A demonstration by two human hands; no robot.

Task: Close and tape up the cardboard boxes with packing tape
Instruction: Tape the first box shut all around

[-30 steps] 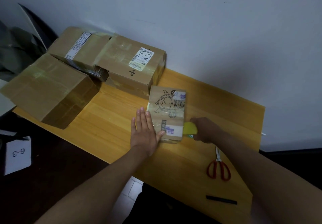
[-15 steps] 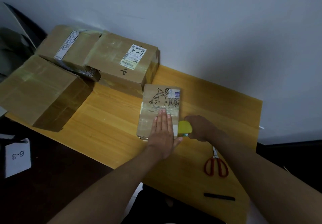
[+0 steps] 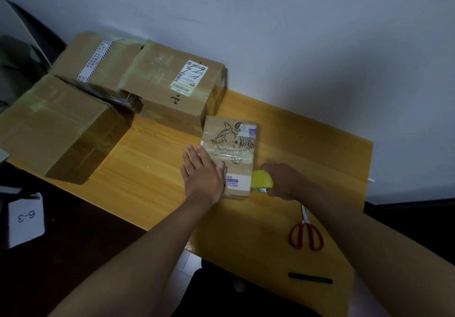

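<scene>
Taping the small printed box on the table

On the table (image 3: 152, 169), the small box (image 3: 230, 154) lies under the flat left hand (image 3: 202, 173); the right hand (image 3: 283, 181) holds a closed grip on the yellow tape dispenser (image 3: 262, 179) at its edge. Next, probably cutting and smoothing.

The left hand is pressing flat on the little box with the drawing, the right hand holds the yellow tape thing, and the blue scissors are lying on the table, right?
Almost. The scissors are red, not blue, as the head view shows. The rest holds: the left hand presses flat on the little box, the right hand holds the yellow tape thing, and the scissors lie on the table.
</scene>
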